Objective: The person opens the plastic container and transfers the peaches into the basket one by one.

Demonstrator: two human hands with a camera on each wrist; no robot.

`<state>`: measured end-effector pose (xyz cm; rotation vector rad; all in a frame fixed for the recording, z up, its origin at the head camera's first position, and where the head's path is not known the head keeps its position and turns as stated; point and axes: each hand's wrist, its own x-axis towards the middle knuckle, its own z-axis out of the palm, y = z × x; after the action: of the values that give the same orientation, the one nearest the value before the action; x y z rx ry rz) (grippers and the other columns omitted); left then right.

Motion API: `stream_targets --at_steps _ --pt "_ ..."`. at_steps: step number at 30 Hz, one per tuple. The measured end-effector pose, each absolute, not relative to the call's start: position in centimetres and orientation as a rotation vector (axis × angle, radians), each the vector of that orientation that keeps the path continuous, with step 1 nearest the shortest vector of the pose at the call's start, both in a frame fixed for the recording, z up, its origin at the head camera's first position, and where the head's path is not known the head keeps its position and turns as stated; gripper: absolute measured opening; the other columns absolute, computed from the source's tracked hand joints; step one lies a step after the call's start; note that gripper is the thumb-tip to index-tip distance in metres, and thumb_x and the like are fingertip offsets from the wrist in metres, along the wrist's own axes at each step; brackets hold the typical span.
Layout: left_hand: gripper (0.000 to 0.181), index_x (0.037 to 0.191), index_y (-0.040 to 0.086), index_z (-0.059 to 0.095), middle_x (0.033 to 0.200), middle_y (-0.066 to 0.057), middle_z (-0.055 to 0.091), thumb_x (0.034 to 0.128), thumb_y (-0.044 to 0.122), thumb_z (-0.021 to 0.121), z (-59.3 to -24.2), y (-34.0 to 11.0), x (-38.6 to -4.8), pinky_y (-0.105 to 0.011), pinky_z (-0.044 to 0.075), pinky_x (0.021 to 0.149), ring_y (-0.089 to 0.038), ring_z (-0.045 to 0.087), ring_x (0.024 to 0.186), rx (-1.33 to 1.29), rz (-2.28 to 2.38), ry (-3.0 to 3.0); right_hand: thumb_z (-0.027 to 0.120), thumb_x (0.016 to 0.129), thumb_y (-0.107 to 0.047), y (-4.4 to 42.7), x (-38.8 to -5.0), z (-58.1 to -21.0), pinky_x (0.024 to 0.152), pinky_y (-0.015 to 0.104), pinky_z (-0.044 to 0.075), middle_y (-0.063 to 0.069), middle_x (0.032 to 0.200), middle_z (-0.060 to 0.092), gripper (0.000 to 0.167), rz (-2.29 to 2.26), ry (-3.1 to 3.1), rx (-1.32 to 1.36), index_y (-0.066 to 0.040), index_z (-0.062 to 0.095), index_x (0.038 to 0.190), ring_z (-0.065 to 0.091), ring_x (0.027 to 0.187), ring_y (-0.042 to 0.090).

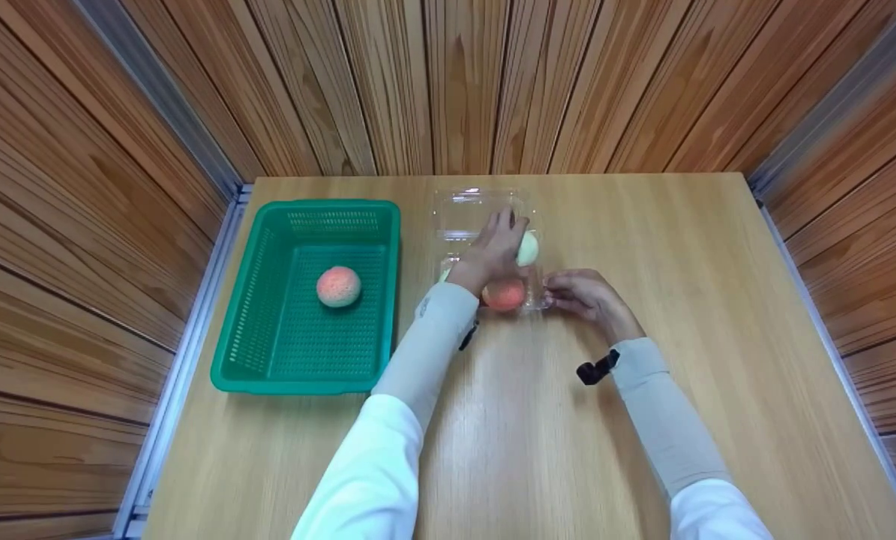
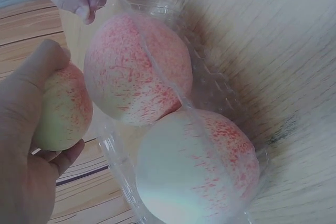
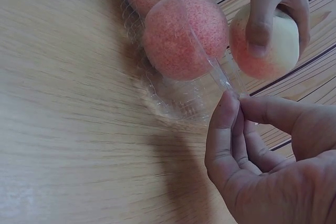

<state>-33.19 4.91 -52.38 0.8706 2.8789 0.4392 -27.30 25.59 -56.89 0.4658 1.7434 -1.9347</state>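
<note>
My left hand [image 1: 492,253] grips a pale peach with a pink blush [image 1: 528,249] over the clear plastic clamshell box [image 1: 462,214]. In the left wrist view, thumb and fingers curl round that peach [image 2: 65,111]. Two more peaches sit in the box: a redder one [image 3: 184,38] close to my right hand, and a half-pale one [image 2: 197,166] mostly hidden by the left arm in the head view. My right hand [image 1: 588,296] pinches the box's edge at its near right corner, thumb against fingertips [image 3: 226,111].
A green plastic basket [image 1: 305,390] stands on the left of the wooden table [image 1: 537,435], holding one peach [image 1: 338,286]. Wood-panelled walls [image 1: 462,90] close off the back and both sides.
</note>
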Motion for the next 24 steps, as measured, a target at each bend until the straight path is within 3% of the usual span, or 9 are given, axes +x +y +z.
stream_targets --at_steps 7,14,19,24 --pt "0.083 0.147 0.008 0.052 0.15 -0.016 0.039 0.0808 0.04 0.09 -52.23 4.72 -33.28 -0.039 0.045 0.117 -0.032 0.043 0.14 0.861 0.427 2.863 0.063 0.104 -0.004 25.59 -27.38 -56.93 0.072 0.023 0.063 0.004 0.086 0.075 0.027 -1.918 1.76 0.489 0.009 0.06 0.128 0.073 0.077 0.012" --pt "0.096 0.159 0.006 0.038 0.167 -0.015 0.028 0.0839 0.035 0.089 -51.86 4.66 -33.18 -0.037 0.042 0.124 -0.031 0.034 0.154 0.783 0.502 2.759 0.064 0.104 -0.003 25.53 -27.35 -56.92 0.073 0.023 0.063 0.004 0.086 0.075 0.017 -1.926 1.756 0.489 0.004 0.065 0.119 0.073 0.078 0.012" --pt "0.092 0.159 0.01 0.037 0.156 -0.011 0.047 0.087 0.035 0.087 -51.7 4.64 -33.08 -0.037 0.047 0.119 -0.027 0.047 0.144 0.785 0.483 2.724 0.063 0.103 -0.003 25.51 -27.31 -56.87 0.073 0.024 0.063 0.004 0.085 0.076 0.01 -1.935 1.745 0.49 0.001 0.067 0.112 0.073 0.077 0.013" --pt "0.082 0.156 0.015 0.044 0.146 -0.008 0.055 0.088 0.034 0.086 -51.52 4.54 -33.09 -0.038 0.053 0.111 -0.025 0.056 0.132 0.832 0.48 2.718 0.063 0.104 -0.003 25.55 -27.22 -56.78 0.074 0.024 0.063 0.005 0.086 0.076 0.019 -1.929 1.741 0.475 0.006 0.064 0.12 0.073 0.079 0.013"
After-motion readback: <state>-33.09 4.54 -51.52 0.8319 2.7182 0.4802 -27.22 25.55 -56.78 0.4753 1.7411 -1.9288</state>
